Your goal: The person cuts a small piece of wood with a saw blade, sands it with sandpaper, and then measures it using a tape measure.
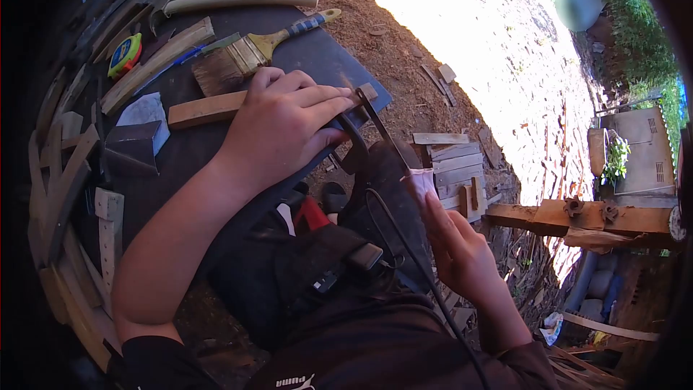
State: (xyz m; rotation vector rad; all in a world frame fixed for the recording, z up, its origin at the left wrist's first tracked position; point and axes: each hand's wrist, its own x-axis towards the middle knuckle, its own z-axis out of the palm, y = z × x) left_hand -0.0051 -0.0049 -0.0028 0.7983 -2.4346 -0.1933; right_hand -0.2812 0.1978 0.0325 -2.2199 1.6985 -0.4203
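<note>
My left hand (278, 119) presses on a squared wooden strip (206, 109) on the dark table, fingers closed around it near the table's corner. The strip's far end (367, 92) sticks out past my fingertips. My right hand (458, 249) is wrapped around the pale, cloth-like wrapped handle (419, 186) of a narrow dark blade (382, 130). This blade slants up to the strip's end, its tip at or against the wood; teeth cannot be made out. Behind my left hand lies a wide paintbrush (253, 50) with a striped handle.
On the dark table (289, 32) lie a curved pale wooden piece (242, 0), a tape measure (125, 55), a dark block (133, 146) and several wood strips. Wood offcuts (456, 166) and shavings cover the ground. A thick beam (538, 217) stands at right. A cable crosses my lap.
</note>
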